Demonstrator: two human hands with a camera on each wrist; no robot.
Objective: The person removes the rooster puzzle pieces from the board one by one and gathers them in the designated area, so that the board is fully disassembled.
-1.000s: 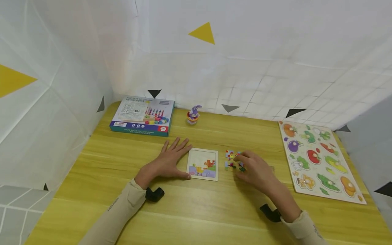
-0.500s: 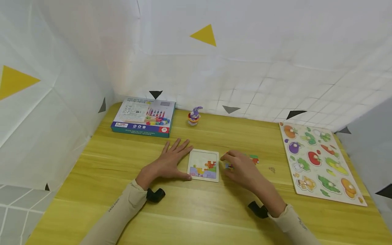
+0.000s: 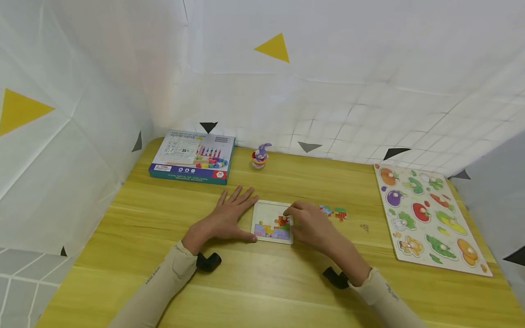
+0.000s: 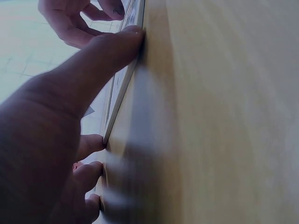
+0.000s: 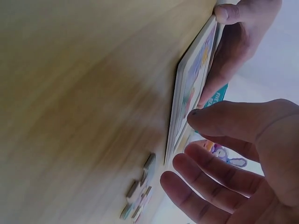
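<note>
A small, square puzzle tray lies on the table, with purple, yellow and orange jigsaw pieces filling its lower part. My left hand is spread flat at its left side. In the left wrist view, the thumb touches one end of the tray's edge and a fingertip the other. My right hand reaches over the tray's right edge, thumb and index finger pinching a small puzzle piece that they mostly hide. Its other fingers are loosely bent. Loose puzzle pieces lie just beyond this hand.
A board of vegetable shapes lies at the right. Farther back stand a boxed bead set and a purple rabbit figure. A small brownish scrap lies between the loose pieces and the board. White sheeting borders the table.
My right hand has moved left from the loose pieces to the tray's right side, uncovering the pieces farther right. My left hand has stayed at the tray's left edge.
</note>
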